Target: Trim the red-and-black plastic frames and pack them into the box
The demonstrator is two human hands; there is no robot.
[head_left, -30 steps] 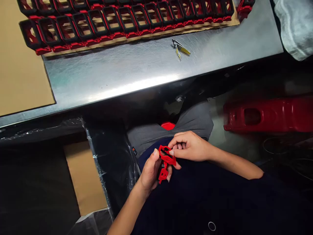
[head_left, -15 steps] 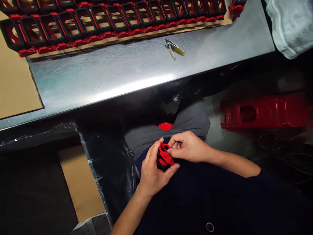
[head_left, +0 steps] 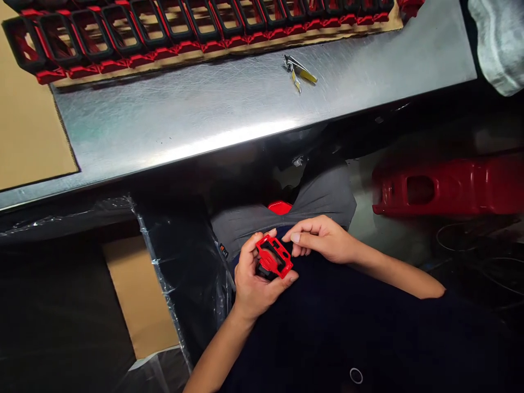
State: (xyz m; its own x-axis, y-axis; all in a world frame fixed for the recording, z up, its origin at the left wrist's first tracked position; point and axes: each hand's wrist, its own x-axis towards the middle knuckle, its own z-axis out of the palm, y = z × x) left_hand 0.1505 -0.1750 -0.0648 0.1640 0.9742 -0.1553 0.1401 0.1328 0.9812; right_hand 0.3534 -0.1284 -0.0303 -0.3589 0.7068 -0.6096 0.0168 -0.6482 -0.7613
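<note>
My left hand is wrapped round a small red and black plastic frame with cut-out openings, held above my lap. Its red face is turned up, and black shows along its lower left side. Just to the right of the part is my right hand, the index finger stretched out and the thumb a little apart from it. The other fingers are curled under, and I see nothing in this hand.
A metal table runs across in front, bearing rows of similar red and black frames on cardboard. Yellow-handled nippers lie near its edge. A red plastic stool is at the right, a grey cloth at top right.
My right fingers have come off the part and moved slightly right. The part has turned in my left hand, so its red face and openings show more. The view has shifted a little.
</note>
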